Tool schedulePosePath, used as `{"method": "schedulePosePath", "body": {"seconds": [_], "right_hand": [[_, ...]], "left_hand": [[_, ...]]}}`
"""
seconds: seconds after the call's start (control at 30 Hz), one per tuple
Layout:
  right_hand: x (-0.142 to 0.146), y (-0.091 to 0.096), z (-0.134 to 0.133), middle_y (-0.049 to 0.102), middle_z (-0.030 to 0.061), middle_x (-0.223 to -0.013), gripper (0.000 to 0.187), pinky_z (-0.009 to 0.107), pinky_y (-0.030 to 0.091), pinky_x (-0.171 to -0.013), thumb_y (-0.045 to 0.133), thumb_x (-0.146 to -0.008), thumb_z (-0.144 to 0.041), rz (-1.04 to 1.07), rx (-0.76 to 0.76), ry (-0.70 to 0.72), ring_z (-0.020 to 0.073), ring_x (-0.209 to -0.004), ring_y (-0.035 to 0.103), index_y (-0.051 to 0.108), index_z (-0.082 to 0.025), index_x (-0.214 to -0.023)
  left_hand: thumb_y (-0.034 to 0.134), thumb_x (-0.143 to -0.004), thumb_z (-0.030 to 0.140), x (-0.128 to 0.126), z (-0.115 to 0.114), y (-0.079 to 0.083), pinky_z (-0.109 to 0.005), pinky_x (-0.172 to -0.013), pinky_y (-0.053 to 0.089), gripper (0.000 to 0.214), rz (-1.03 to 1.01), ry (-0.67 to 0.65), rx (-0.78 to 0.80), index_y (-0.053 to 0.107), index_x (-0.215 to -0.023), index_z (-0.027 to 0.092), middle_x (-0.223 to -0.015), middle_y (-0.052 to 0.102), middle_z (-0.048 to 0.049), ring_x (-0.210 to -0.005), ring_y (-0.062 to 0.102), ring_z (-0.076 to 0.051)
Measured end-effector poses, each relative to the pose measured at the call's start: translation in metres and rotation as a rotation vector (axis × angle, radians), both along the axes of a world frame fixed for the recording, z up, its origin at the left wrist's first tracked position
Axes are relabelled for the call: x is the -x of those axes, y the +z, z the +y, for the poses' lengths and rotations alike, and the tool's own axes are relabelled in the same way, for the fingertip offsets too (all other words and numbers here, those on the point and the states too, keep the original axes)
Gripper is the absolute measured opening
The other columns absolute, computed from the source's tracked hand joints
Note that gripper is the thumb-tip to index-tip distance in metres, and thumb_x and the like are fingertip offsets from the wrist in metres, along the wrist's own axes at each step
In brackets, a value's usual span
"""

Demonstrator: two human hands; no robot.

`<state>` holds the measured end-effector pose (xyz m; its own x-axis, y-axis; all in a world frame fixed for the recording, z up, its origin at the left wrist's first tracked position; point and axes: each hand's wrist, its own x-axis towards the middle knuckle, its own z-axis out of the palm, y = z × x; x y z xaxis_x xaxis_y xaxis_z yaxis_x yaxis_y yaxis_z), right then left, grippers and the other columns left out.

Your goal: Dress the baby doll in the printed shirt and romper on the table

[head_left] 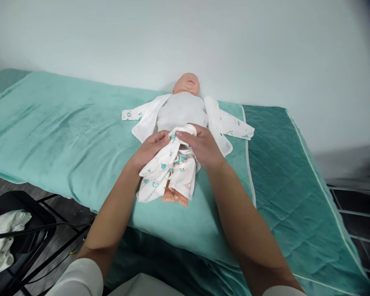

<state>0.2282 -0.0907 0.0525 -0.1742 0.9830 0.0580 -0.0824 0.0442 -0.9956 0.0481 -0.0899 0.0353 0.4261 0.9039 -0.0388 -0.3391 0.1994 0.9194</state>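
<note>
A teal-covered bed [95,156] is carrying a doll [181,111].
A plush blanket [49,123] is stretching toward nine o'clock, a quilted cover [296,185] showing at four; the doll is lying on an open jacket [151,117], head toward twelve.

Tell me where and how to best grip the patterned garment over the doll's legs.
Probably the gathered upper edge of the patterned garment: pinch it with one hand per side, coming from the foot end of the doll. That edge is bunched near the doll's waist, where the left hand and right hand hold it; the feet show below the cloth.
</note>
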Motion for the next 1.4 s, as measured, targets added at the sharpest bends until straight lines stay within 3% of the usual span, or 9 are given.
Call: {"method": "schedulePosePath", "body": {"seconds": [0.1, 0.2, 0.4, 0.53, 0.77, 0.9, 1.0, 1.23, 1.4], "right_hand": [[0.003, -0.006, 0.000, 0.059, -0.0012, -0.072, 0.043, 0.028, 0.047, -0.063, 0.077, -0.079, -0.061, 0.097, 0.004, -0.099, 0.0143, -0.066, 0.055, 0.058, -0.022, -0.077], [0.001, -0.007, 0.001, 0.058, -0.0001, -0.072, 0.050, 0.029, 0.047, -0.063, 0.070, -0.081, -0.071, 0.111, 0.012, -0.074, 0.0158, -0.067, 0.055, 0.054, -0.023, -0.077], [-0.008, 0.006, -0.002, 0.058, -0.0028, -0.076, 0.050, 0.025, 0.040, -0.059, 0.089, -0.065, -0.055, -0.131, -0.021, 0.220, 0.0128, -0.067, 0.050, 0.062, -0.021, -0.088], [-0.008, 0.014, -0.007, 0.065, 0.0000, -0.086, 0.041, 0.026, 0.044, -0.065, 0.087, -0.070, -0.045, -0.316, -0.003, 0.400, 0.0154, -0.076, 0.057, 0.069, -0.018, -0.096], [0.011, -0.007, -0.005, 0.045, -0.0050, -0.067, 0.028, 0.025, 0.036, -0.054, 0.073, -0.078, -0.037, -0.005, -0.017, -0.130, 0.0117, -0.061, 0.044, 0.049, -0.023, -0.075], [0.016, -0.012, -0.003, 0.044, -0.0050, -0.067, 0.026, 0.025, 0.037, -0.056, 0.069, -0.078, -0.036, -0.031, -0.067, -0.238, 0.0118, -0.062, 0.042, 0.047, -0.023, -0.075], [0.013, -0.010, -0.003, 0.049, -0.0049, -0.069, 0.021, 0.025, 0.037, -0.057, 0.071, -0.077, -0.034, -0.054, -0.056, -0.166, 0.0118, -0.065, 0.045, 0.054, -0.022, -0.078], [0.000, 0.007, -0.010, 0.072, 0.0022, -0.090, 0.038, 0.029, 0.049, -0.067, 0.088, -0.068, -0.039, -0.278, 0.051, 0.335, 0.0206, -0.081, 0.064, 0.072, -0.019, -0.096], [0.004, -0.002, -0.011, 0.072, 0.0023, -0.091, 0.038, 0.030, 0.050, -0.068, 0.083, -0.074, -0.042, -0.126, 0.077, 0.159, 0.0184, -0.079, 0.064, 0.072, -0.019, -0.102]], "left_hand": [[0.095, -0.063, 0.040, 0.004, -0.003, 0.003, -0.025, -0.061, 0.050, 0.061, 0.013, -0.154, 0.053, 0.071, -0.113, 0.017, -0.086, 0.073, -0.0033, -0.067, 0.068, -0.016], [0.094, -0.065, 0.036, 0.002, -0.006, 0.003, -0.028, -0.065, 0.053, 0.054, -0.026, -0.112, 0.080, 0.072, -0.110, 0.015, -0.083, 0.074, -0.0045, -0.069, 0.070, -0.019], [0.091, -0.068, 0.033, -0.003, -0.004, -0.006, -0.026, -0.066, 0.053, 0.037, -0.164, 0.120, 0.063, 0.069, -0.092, 0.017, -0.075, 0.070, 0.0006, -0.065, 0.066, -0.014], [0.091, -0.069, 0.033, -0.001, 0.002, -0.012, -0.025, -0.063, 0.052, 0.034, -0.206, 0.132, 0.048, 0.068, -0.087, 0.016, -0.071, 0.067, 0.0009, -0.062, 0.064, -0.013], [0.091, -0.068, 0.048, 0.002, -0.006, -0.004, -0.028, -0.070, 0.054, 0.052, 0.017, 0.070, 0.062, 0.073, -0.104, 0.015, -0.084, 0.075, -0.0024, -0.072, 0.070, -0.018], [0.098, -0.055, 0.036, 0.006, -0.008, -0.002, -0.027, -0.064, 0.053, 0.052, 0.108, -0.072, 0.063, 0.073, -0.094, 0.013, -0.082, 0.075, -0.0025, -0.068, 0.069, -0.016], [0.094, -0.065, 0.038, 0.005, -0.008, -0.007, -0.027, -0.062, 0.053, 0.044, 0.028, -0.029, 0.107, 0.072, -0.095, 0.014, -0.080, 0.074, -0.0028, -0.064, 0.068, -0.016], [0.093, -0.064, 0.044, -0.002, -0.005, -0.014, -0.028, -0.061, 0.050, 0.044, -0.136, 0.154, 0.066, 0.069, -0.087, 0.016, -0.070, 0.068, 0.0002, -0.060, 0.064, -0.014], [0.091, -0.067, 0.049, -0.003, -0.005, -0.012, -0.027, -0.063, 0.050, 0.047, -0.084, 0.176, 0.070, 0.071, -0.093, 0.015, -0.074, 0.072, -0.0019, -0.063, 0.065, -0.015]]}}
